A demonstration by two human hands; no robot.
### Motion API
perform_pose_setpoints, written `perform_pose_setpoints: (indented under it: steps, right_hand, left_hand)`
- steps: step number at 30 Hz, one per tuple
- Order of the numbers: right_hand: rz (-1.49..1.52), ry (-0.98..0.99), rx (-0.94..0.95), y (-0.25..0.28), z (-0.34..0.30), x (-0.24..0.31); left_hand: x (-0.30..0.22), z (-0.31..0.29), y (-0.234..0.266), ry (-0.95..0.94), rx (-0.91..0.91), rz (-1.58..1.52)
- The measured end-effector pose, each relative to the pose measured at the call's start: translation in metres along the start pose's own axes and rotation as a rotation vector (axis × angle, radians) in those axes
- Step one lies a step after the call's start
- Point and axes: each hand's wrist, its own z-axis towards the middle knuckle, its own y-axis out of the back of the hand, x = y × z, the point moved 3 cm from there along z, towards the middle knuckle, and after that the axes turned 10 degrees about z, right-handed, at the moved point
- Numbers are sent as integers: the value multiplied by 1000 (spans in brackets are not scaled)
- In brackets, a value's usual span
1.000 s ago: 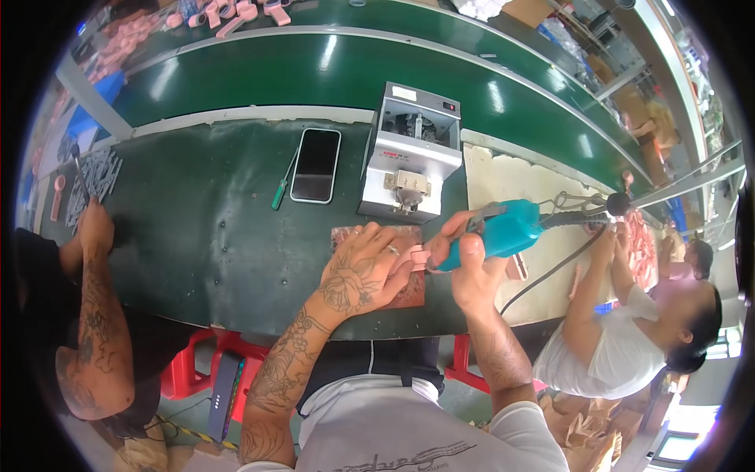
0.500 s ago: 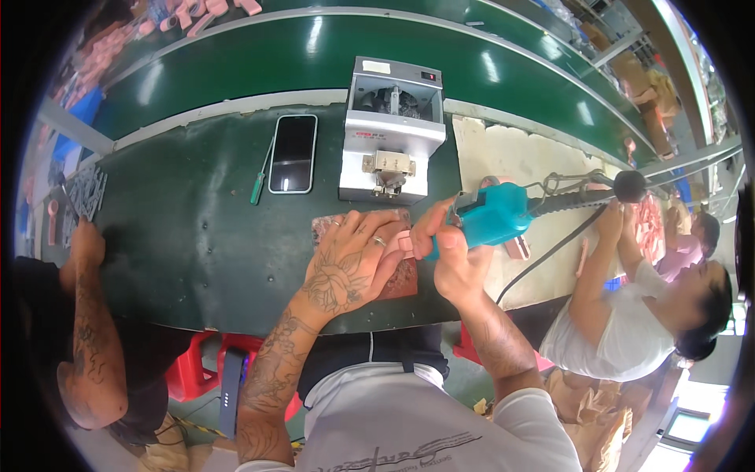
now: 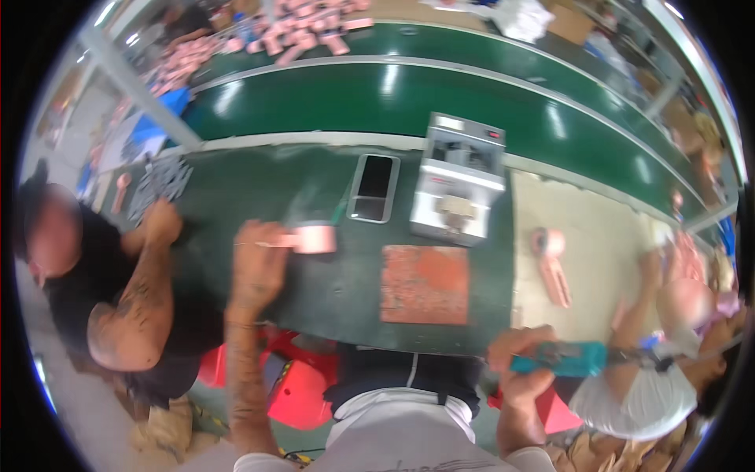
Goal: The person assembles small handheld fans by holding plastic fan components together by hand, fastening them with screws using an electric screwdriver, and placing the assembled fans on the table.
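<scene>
My left hand [image 3: 259,261], blurred by motion, is out over the left of the green bench and closed on the narrow end of a pink plastic part [image 3: 314,239]. The part's wide end points right. Off the bench's front edge, my right hand [image 3: 523,363] grips a teal electric screwdriver [image 3: 570,359], which lies sideways with its far end to the right. A reddish square pad [image 3: 425,285] rests on the bench between my hands. Behind the pad stands a grey-and-white screw feeder [image 3: 456,185].
Left of the feeder lie a phone [image 3: 373,189] and a green-handled screwdriver [image 3: 339,211]. Another pink part [image 3: 553,263] lies on the pale sheet [image 3: 582,212]. A co-worker sits at each side. Grey pieces [image 3: 161,185] lie far left; many pink parts [image 3: 299,27] are heaped beyond the belt.
My hands have parted from over the pad. The left has carried the pink part left; the right has drawn the teal screwdriver right and toward me. The view has shifted too.
</scene>
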Motion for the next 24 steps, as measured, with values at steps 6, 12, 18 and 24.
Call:
perform_pose_setpoints:
  steps: [6, 12, 18, 24]
  right_hand:
    - [-48, -102, -50, 23, -15, -2]
    - [-67, -93, -61, 21, -26, 8]
    - [-87, -82, -118, 32, -40, 12]
    - [-157, -97, -145, 41, -35, 15]
  left_hand:
    - [-66, 34, 21, 283, -195, -398]
    - [-319, 112, -84, -336, 260, -660]
    - [-388, 131, -119, -358, 357, -593]
    - [-319, 106, -94, -312, 98, -618]
